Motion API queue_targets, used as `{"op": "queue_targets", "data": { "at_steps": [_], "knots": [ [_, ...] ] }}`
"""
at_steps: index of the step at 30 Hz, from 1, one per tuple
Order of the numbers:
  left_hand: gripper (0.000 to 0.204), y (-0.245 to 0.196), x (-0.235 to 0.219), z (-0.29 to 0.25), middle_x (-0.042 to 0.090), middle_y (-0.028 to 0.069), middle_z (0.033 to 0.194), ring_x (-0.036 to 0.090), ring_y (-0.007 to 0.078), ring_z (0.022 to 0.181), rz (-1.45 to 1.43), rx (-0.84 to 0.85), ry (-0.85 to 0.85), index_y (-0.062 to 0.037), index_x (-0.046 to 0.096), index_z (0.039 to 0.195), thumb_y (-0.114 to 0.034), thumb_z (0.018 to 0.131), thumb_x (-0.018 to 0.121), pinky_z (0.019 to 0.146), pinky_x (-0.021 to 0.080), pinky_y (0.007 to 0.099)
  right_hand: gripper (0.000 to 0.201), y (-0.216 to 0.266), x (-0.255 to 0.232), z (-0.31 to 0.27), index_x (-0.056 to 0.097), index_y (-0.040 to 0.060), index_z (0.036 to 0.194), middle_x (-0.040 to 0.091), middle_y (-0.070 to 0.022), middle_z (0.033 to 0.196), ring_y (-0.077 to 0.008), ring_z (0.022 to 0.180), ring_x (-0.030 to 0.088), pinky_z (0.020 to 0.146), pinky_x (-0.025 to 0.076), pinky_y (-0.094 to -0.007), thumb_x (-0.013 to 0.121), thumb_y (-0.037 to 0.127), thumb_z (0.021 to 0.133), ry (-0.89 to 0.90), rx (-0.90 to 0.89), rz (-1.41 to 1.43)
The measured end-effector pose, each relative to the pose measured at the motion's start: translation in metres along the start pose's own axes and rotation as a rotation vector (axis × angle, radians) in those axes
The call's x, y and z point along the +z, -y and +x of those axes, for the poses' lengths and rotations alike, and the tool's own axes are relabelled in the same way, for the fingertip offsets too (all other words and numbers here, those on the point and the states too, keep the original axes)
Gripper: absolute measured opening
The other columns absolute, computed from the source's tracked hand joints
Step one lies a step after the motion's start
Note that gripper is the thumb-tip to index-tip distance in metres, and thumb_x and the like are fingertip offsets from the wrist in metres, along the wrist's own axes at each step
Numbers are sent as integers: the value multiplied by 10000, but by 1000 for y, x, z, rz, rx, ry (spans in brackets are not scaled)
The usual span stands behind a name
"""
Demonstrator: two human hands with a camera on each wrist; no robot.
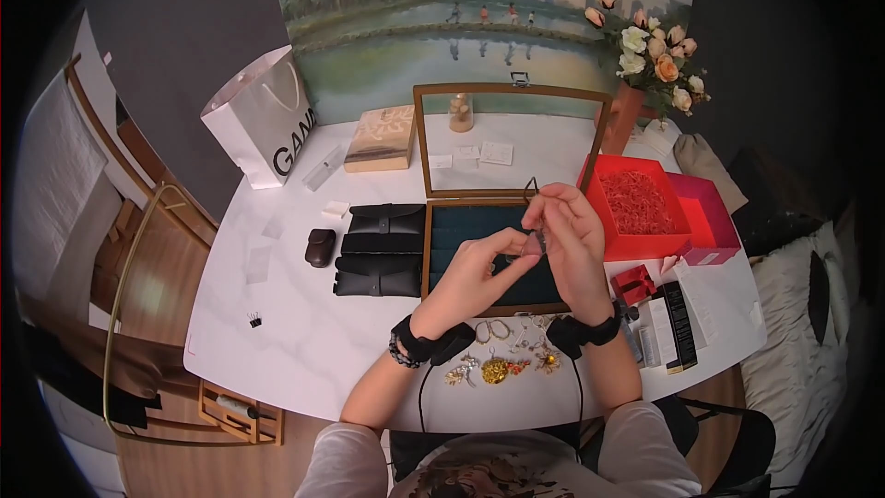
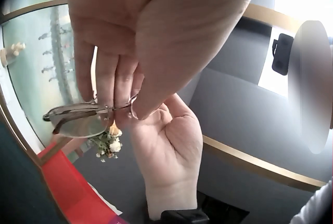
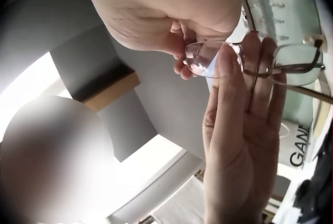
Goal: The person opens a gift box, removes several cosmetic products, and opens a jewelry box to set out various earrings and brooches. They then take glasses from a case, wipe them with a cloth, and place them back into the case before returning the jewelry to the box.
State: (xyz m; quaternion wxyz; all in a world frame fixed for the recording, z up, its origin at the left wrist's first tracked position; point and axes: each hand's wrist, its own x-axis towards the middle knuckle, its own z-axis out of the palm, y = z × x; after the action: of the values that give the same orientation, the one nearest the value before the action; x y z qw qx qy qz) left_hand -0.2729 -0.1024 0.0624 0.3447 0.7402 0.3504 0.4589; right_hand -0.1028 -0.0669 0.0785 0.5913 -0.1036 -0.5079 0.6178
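Both hands hold a pair of thin-framed eyeglasses (image 3: 296, 64) up above a wooden case with a dark green lining (image 1: 461, 221). My left hand (image 1: 484, 272) pinches the glasses near the middle, its thumb over the inner edge of one lens in the right wrist view. With curled fingers, my right hand (image 1: 570, 244) grips the outer end of that same lens. The other lens (image 2: 83, 123) sticks out free past the left fingers, a folded temple arm lying across it. Part of the frame is hidden behind the fingers.
The case's glass lid (image 1: 512, 192) stands raised at the back. Several pieces of jewellery (image 1: 495, 370) lie at the table's front. Black leather cases (image 1: 378, 275) and a brown pouch (image 1: 320, 247) are on the left; a red box with shredded paper (image 1: 636, 203) stands on the right.
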Motion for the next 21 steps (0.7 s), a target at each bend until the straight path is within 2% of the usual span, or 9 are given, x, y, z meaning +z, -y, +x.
{"op": "queue_targets", "data": {
  "at_steps": [2,6,8,9,11,15,17,18,21],
  "knots": [
    [220,-4,-2,0,711,56,1116,705,154,1066,-106,-21,-25,11,652,1195,-87,1004,704,906,551,296,241,1,2,0,580,-17,1299,670,-94,1127,-140,997,644,922,510,-292,498,72,1091,-26,-79,-220],
    [123,-18,-17,-5,671,61,1058,683,143,1009,-386,-21,-11,3,603,1160,-44,1047,619,893,535,287,263,4,-13,6,591,-31,1304,678,-93,1190,-121,1024,649,931,511,-280,531,13,1052,16,-244,-529],
    [111,-20,-22,-6,646,65,991,662,146,935,-580,26,38,-23,574,1157,-92,1072,591,863,537,302,320,5,-15,7,589,-42,1324,683,-79,1196,-102,986,660,912,521,-264,557,-47,1006,149,-239,-681],
    [111,-19,-24,-7,646,65,991,662,146,935,-578,26,40,-23,574,1157,-92,1072,591,863,537,302,320,6,-16,6,589,-42,1324,683,-79,1196,-102,986,660,912,521,-264,557,-47,1006,148,-240,-680],
    [163,-12,-26,-9,639,61,963,651,152,883,-726,23,72,-40,573,1146,-183,1078,607,846,540,317,378,8,-15,3,577,-52,1347,697,-71,1175,-98,950,675,891,535,-257,586,-87,970,301,21,-568],
    [208,-6,-27,-9,628,55,929,626,147,826,-779,25,70,-57,567,1131,-253,1078,611,800,532,315,386,1,-15,0,554,-48,1382,702,-98,1133,-135,955,700,844,567,-288,613,-38,1001,364,88,-366],
    [197,-8,-31,-8,635,37,917,621,116,855,-917,55,60,-39,577,1226,-187,1096,568,805,504,272,421,8,-18,2,518,-44,1413,691,-114,1157,-147,947,704,828,571,-291,618,-33,1004,372,142,-297],
    [293,-11,-31,-9,635,37,915,613,121,834,-898,27,10,-27,571,1328,-204,1095,572,798,499,274,459,12,-18,3,482,-40,1443,680,-131,1182,-159,938,708,813,574,-293,624,-27,1007,380,198,-227],
    [390,-10,-31,-6,635,38,916,616,116,849,-920,27,-10,-21,534,1441,-202,1097,565,788,497,261,539,17,-5,-1,398,-33,1498,660,-120,1166,-164,899,706,792,568,-282,617,-38,1005,362,223,-164]
  ]
}}
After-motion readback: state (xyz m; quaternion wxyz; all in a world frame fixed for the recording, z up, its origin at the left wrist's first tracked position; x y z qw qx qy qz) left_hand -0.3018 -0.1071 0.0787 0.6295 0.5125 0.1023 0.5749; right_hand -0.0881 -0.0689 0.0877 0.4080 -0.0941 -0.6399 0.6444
